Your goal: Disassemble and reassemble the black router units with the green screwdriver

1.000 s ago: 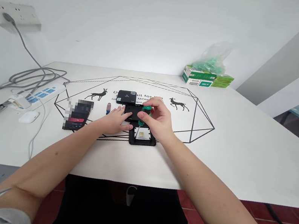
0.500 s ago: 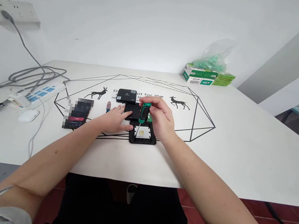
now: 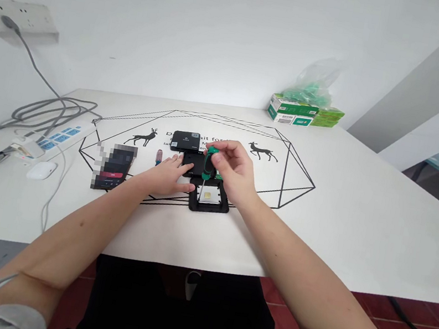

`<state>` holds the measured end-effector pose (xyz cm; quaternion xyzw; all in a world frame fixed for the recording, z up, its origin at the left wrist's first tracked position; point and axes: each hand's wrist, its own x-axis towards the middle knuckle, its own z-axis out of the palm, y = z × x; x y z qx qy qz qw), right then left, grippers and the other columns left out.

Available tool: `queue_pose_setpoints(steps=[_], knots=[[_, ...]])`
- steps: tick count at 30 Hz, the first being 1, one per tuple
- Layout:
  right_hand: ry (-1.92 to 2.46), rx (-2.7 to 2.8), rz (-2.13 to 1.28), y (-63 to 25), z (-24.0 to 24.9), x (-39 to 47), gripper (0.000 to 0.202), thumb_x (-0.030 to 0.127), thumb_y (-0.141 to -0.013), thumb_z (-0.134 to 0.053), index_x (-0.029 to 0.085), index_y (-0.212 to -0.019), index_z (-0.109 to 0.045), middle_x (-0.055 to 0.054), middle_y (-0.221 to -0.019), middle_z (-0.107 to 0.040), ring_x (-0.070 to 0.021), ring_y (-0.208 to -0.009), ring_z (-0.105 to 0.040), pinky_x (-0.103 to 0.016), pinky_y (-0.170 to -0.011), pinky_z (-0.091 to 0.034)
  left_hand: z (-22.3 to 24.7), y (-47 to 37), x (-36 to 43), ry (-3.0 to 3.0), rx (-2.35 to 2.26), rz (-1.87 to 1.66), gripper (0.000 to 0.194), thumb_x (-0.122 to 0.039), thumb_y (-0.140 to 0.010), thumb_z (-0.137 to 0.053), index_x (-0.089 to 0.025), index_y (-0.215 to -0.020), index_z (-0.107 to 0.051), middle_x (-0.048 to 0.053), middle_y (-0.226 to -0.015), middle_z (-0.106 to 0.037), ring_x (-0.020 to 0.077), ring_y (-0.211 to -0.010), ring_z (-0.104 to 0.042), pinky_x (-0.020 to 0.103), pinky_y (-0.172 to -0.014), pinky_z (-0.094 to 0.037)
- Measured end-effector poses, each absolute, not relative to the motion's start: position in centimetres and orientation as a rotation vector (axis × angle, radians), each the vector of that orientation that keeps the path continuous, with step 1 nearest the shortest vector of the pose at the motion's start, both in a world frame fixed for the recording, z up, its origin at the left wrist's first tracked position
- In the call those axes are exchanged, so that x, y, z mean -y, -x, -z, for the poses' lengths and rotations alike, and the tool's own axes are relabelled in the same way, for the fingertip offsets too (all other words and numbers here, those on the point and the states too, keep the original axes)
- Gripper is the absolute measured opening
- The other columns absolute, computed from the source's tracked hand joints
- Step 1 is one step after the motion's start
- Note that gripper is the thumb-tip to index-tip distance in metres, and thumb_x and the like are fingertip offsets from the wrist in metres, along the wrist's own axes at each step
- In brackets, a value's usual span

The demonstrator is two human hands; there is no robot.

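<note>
A green and black screwdriver stands nearly upright in my right hand, whose fingers close round its handle. Its tip reaches the left side of a black square frame holding a silver plate with a gold square. My left hand lies with fingers spread, its thumb at the frame's left edge and its fingertips on a black cover. Behind it is a black box with small labels. A second, smaller screwdriver lies left of the cover. Part of a green board shows beside my right hand.
On the left are a phone, a white earphone case, a power strip and coiled cables. Green and white boxes with a plastic bag on top stand at the back right of the white table.
My right hand's fingers have shifted round the screwdriver handle, which has turned and leans slightly further left. My left hand stays in place.
</note>
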<state>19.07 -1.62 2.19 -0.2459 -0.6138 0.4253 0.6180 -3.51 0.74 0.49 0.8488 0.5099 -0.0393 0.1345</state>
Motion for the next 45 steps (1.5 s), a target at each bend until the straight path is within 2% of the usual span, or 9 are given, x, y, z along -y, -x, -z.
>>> queue_pose_setpoints(steps=[4,11,14,18,22,27,33,38,45], knots=[[0.518,1.414,-1.09,-18.6,-2.2,1.9,0.055,0.048,-0.078,-0.097,0.032,-0.11,-0.055,-0.002,-0.118,-0.079,-0.0216,-0.111,-0.08,-0.046,-0.105,-0.067,-0.5,3.4,-0.8,-2.465,-1.477,0.124,0.102,-0.082,-0.103,-0.043,-0.015,-0.179,-0.027,0.024,-0.185,-0.014,0.0469,-0.172,-0.012,0.064,-0.136,-0.015],[0.49,1.512,-1.045,-18.8,-2.3,2.3,0.032,0.051,-0.099,-0.074,0.033,-0.12,-0.058,-0.005,-0.138,-0.075,-0.0223,-0.126,-0.075,-0.053,-0.12,-0.06,-0.5,3.5,-0.8,-2.454,-1.469,0.15,0.103,-0.085,-0.102,-0.041,-0.018,-0.18,-0.025,0.021,-0.186,-0.012,0.0457,-0.173,-0.008,0.064,-0.137,-0.013],[0.541,1.6,-0.87,-19.3,-2.3,2.0,0.024,0.041,-0.101,-0.067,0.033,-0.124,-0.066,-0.007,-0.142,-0.07,-0.0258,-0.132,-0.069,-0.053,-0.112,-0.061,-0.5,3.5,-0.7,-2.446,-1.475,0.162,0.11,-0.085,-0.099,-0.05,-0.017,-0.18,-0.023,0.021,-0.186,-0.008,0.0449,-0.173,-0.005,0.061,-0.137,-0.015],[0.605,1.636,-0.657,-19.8,-2.2,1.6,0.028,0.024,-0.1,-0.056,0.033,-0.117,-0.076,-0.007,-0.131,-0.066,-0.0255,-0.125,-0.065,-0.05,-0.098,-0.062,-0.6,3.3,-0.6,-2.441,-1.497,0.187,0.114,-0.084,-0.095,-0.057,-0.016,-0.18,-0.024,0.021,-0.186,-0.003,0.0436,-0.173,-0.004,0.057,-0.138,-0.014],[0.616,1.627,-0.59,-19.9,-2.2,1.5,0.031,0.021,-0.101,-0.051,0.033,-0.112,-0.078,-0.005,-0.119,-0.068,-0.0239,-0.117,-0.066,-0.052,-0.105,-0.059,-0.7,3.3,-0.6,-2.44,-1.498,0.197,0.111,-0.083,-0.097,-0.055,-0.017,-0.18,-0.024,0.02,-0.186,-0.003,0.0427,-0.173,-0.003,0.057,-0.138,-0.014],[0.583,1.531,-0.72,-19.5,-2.3,1.7,0.016,0.035,-0.102,-0.064,0.032,-0.114,-0.073,-0.004,-0.124,-0.077,-0.0236,-0.122,-0.071,-0.047,-0.101,-0.061,-0.6,3.5,-0.6,-2.447,-1.48,0.17,0.11,-0.085,-0.097,-0.052,-0.019,-0.18,-0.023,0.018,-0.186,-0.005,0.0434,-0.173,-0.003,0.058,-0.138,-0.014],[0.628,1.497,-0.844,-18.8,-2.3,2.0,0.038,0.036,-0.084,-0.089,0.031,-0.113,-0.066,-0.006,-0.131,-0.079,-0.0256,-0.127,-0.074,-0.046,-0.101,-0.062,0.0,3.7,-0.9,-2.454,-1.446,0.102,0.115,-0.088,-0.095,-0.054,-0.015,-0.179,-0.025,0.023,-0.185,-0.009,0.0464,-0.172,-0.007,0.061,-0.137,-0.018],[0.559,1.47,-1.014,-19.0,-2.5,2.4,0.031,0.03,-0.091,-0.072,0.034,-0.119,-0.057,-0.003,-0.14,-0.077,-0.023,-0.118,-0.079,-0.053,-0.113,-0.061,0.1,3.8,-1.1,-2.447,-1.453,0.085,0.112,-0.087,-0.094,-0.057,-0.018,-0.179,-0.028,0.021,-0.186,-0.01,0.0464,-0.172,-0.006,0.063,-0.136,-0.017],[0.612,1.537,-0.828,-19.5,-2.6,2.2,0.037,0.018,-0.089,-0.055,0.035,-0.117,-0.075,-0.003,-0.142,-0.071,-0.0265,-0.139,-0.064,-0.055,-0.114,-0.058,-0.2,3.6,-0.9,-2.442,-1.459,0.115,0.112,-0.086,-0.095,-0.057,-0.018,-0.178,-0.028,0.021,-0.186,-0.009,0.0455,-0.172,-0.007,0.063,-0.137,-0.017]])
